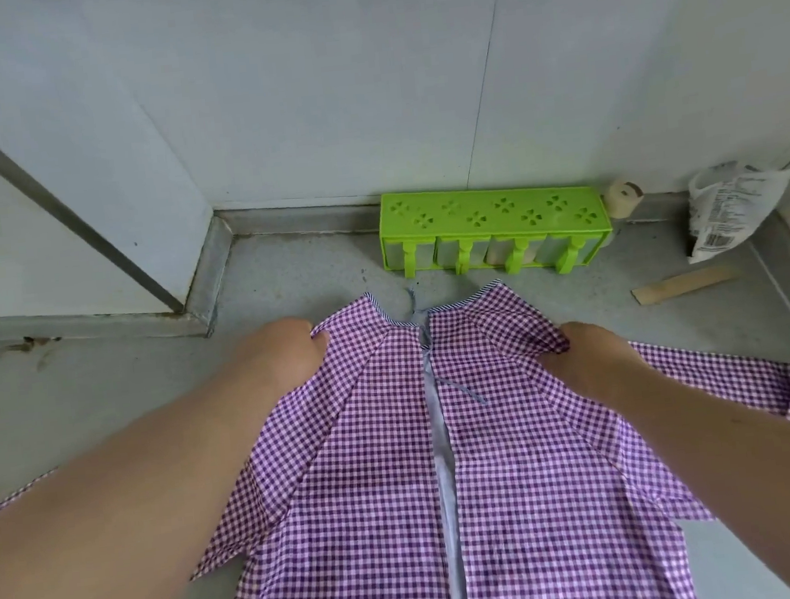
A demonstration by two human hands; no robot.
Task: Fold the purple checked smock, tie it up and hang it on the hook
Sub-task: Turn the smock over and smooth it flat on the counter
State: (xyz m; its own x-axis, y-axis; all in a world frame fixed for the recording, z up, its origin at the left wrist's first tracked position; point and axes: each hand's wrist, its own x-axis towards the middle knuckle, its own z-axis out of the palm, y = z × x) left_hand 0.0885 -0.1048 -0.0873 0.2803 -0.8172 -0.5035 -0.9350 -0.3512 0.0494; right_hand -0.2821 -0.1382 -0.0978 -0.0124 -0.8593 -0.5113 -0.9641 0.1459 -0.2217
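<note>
The smock (375, 470) lies spread flat on the grey tabletop (284, 271), its back opening running up the middle toward the far wall and its neck pointing at the far edge. The left hand (287, 353) sits at the smock's left shoulder, fingers curled round a fold of the cloth there, thumb on top. The right hand (591, 353) sits at the right shoulder and pinches a ridge of cloth that stands up a little under its fingers. Both hands lie on either side of the opening, near the neck, with a thin grey tie (459, 385) loose on the cloth between them. The right sleeve trails out toward the right edge of the tabletop; the left one runs under the left forearm. Beyond the neck, against the far wall, stands a green rack (491, 215). In the far right corner leans a white bag (727, 209), with a flat wooden strip (686, 284) lying near it.
</note>
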